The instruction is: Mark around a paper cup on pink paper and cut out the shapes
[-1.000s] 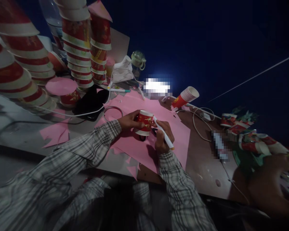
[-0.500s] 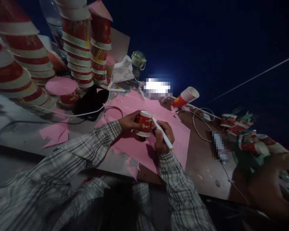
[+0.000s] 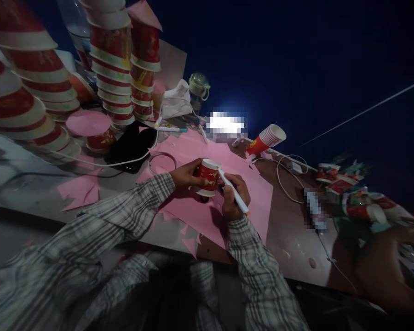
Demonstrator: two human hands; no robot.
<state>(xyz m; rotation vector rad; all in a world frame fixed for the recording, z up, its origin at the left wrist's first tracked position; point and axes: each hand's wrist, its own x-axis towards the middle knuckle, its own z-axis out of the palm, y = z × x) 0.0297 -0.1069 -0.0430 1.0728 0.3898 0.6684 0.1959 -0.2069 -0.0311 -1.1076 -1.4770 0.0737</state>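
Over the pink paper (image 3: pixel 186 207), my left hand (image 3: pixel 186 175) grips a red paper cup (image 3: pixel 209 177) with gold print from its left side. The cup's wider white rim appears to face down. My right hand (image 3: pixel 235 195) is closed around a white marker (image 3: pixel 235 192) with an orange end. The marker's upper tip is at the cup's top right edge. Small dark parts show beside my right fingers and under the cup; I cannot make out what they belong to.
Tall stacks of red-and-white paper cups (image 3: pixel 112 69) stand at left, near a black phone (image 3: pixel 133 146). Nested cups (image 3: pixel 267 139) lean behind the paper. White cables (image 3: pixel 279 177) cross the table. At right, a co-worker's blurred hand (image 3: pixel 382 266) is near more cups (image 3: pixel 364 211).
My hands, the cup and the marker look nearly unchanged. The co-worker's hand at the right edge has shifted slightly.
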